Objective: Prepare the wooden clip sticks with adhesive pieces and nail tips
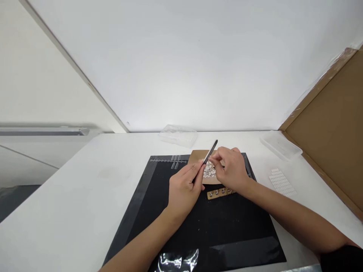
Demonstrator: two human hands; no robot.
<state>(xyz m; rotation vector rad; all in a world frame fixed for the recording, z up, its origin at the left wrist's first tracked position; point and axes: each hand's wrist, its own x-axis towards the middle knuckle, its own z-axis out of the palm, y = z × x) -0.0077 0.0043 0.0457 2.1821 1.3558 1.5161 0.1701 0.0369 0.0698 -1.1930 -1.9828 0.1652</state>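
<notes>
A clear spiky strip [168, 161] lies on the black mat [227, 223], just left of the middle of the frame. Near the middle, the left hand [184, 187] grips a dark stick [212, 149], tip up, over white bits [209, 173]. The right hand [231, 170] has its fingers bent close by it; I cannot tell if they pinch anything. It seems best to hold the stick still and go softly

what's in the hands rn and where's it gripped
The left hand grips a slim dark stick partway along, below its raised end; the right hand is pinched beside it, its hold unclear.
</notes>
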